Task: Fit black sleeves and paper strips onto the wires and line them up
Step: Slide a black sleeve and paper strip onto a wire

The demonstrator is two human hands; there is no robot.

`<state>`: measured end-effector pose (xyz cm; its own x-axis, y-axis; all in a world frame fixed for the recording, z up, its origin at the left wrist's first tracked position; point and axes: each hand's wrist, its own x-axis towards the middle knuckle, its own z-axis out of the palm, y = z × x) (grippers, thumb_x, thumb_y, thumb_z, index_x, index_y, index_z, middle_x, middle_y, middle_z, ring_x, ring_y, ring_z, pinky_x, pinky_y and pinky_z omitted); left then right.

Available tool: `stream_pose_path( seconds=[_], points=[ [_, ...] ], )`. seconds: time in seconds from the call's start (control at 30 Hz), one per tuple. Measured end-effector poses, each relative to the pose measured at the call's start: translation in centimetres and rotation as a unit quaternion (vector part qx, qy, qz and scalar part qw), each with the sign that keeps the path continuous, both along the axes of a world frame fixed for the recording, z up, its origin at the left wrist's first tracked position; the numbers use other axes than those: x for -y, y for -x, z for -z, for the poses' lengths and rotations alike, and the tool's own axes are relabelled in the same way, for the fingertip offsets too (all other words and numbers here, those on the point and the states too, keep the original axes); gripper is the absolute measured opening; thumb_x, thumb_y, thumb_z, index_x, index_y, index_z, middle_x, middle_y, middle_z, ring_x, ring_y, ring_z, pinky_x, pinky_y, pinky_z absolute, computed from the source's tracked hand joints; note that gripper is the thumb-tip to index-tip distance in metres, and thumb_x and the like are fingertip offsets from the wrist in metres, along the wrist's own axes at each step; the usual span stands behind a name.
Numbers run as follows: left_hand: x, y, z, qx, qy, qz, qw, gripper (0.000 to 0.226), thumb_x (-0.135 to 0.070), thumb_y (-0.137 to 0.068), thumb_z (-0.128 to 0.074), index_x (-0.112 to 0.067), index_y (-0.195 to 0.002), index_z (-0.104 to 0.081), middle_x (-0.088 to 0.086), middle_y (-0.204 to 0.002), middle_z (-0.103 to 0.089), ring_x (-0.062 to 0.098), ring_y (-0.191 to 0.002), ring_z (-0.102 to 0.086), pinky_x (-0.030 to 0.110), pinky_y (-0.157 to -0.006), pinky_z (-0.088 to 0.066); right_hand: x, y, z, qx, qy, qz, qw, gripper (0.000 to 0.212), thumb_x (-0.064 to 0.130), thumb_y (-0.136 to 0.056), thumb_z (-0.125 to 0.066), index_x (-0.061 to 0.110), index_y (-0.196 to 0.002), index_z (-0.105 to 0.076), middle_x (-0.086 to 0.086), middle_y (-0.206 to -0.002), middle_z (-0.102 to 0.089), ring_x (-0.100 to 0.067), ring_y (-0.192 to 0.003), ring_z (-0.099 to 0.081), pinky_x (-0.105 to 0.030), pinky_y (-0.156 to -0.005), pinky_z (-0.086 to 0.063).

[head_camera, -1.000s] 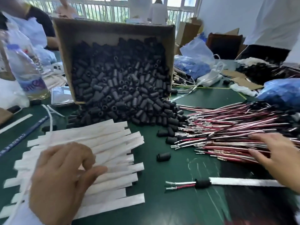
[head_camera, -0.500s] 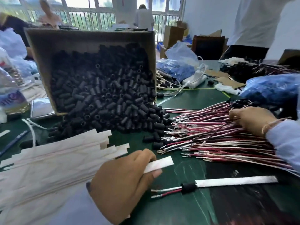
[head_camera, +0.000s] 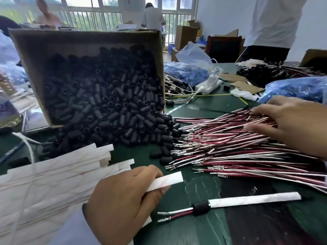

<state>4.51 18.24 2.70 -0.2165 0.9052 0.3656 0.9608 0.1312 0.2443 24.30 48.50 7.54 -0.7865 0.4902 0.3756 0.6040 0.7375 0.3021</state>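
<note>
My left hand (head_camera: pixel 122 200) pinches one white paper strip (head_camera: pixel 168 180) at the lower middle, its free end pointing right. To its left lies a loose stack of paper strips (head_camera: pixel 53 179). My right hand (head_camera: pixel 290 124) rests on the pile of red and white wires (head_camera: pixel 230 149) at the right, fingers spread among them; whether it holds a wire is unclear. Black sleeves (head_camera: pixel 106 106) spill from a tipped cardboard box (head_camera: pixel 85 39) onto the green table. One finished wire (head_camera: pixel 230 202), with a black sleeve and a paper strip on it, lies near the front edge.
Blue plastic bags (head_camera: pixel 300 87) and a white power strip (head_camera: pixel 210 85) sit behind the wires. A bottle stands at the far left edge. People stand at the back and right. The green table surface (head_camera: pixel 212 106) shows between the box and the wires.
My left hand lifted one paper strip off the stack and holds it. My right hand moved up onto the wire pile and now sits further right on it. The view shifted right.
</note>
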Motion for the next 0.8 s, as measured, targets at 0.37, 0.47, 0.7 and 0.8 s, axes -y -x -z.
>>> stream_pose_path(
  seconds=[0.37,0.47,0.7,0.8],
  points=[
    [-0.1,0.3,0.7,0.013,0.039,0.023,0.999,0.020,-0.052,-0.090,-0.037,-0.040,-0.089,-0.053,-0.023,-0.071,-0.054,-0.002,-0.057,-0.048,0.014,-0.043,-0.038,-6.8,1.2,0.1,0.145,0.294,0.194,0.924,0.045,0.060,-0.062,-0.078,0.023,-0.080,-0.060,0.002,-0.086,-0.061,-0.017,-0.082,-0.057,-0.026,-0.071,-0.046],
    [0.0,0.3,0.6,0.013,0.039,0.023,0.999,0.016,-0.050,-0.089,-0.040,-0.041,-0.089,-0.053,-0.026,-0.070,-0.053,-0.004,-0.056,-0.047,0.013,-0.042,-0.037,-7.2,1.9,-0.9,0.121,0.252,0.165,0.946,0.038,0.047,-0.086,-0.064,0.020,-0.061,-0.057,0.003,-0.061,-0.055,-0.009,-0.058,-0.047,-0.022,-0.053,-0.036],
    [0.3,-0.1,0.0,0.031,0.048,0.031,0.998,0.018,-0.051,-0.088,-0.037,-0.041,-0.090,-0.053,-0.024,-0.072,-0.054,-0.003,-0.060,-0.050,0.016,-0.046,-0.040,-5.7,3.3,2.7,0.152,0.186,0.149,0.959,0.022,0.046,-0.091,-0.057,0.026,-0.100,-0.059,0.000,-0.108,-0.061,-0.020,-0.099,-0.057,-0.024,-0.070,-0.034],
    [0.1,-0.2,-0.3,0.022,0.047,0.023,0.998,0.022,-0.050,-0.088,-0.037,-0.039,-0.089,-0.055,-0.022,-0.071,-0.055,0.000,-0.060,-0.051,0.020,-0.046,-0.042,-5.7,3.5,3.0,0.165,0.197,0.164,0.952,0.030,0.046,-0.094,-0.053,0.023,-0.112,-0.055,-0.004,-0.121,-0.056,-0.023,-0.113,-0.053,-0.027,-0.079,-0.039]
  ],
)
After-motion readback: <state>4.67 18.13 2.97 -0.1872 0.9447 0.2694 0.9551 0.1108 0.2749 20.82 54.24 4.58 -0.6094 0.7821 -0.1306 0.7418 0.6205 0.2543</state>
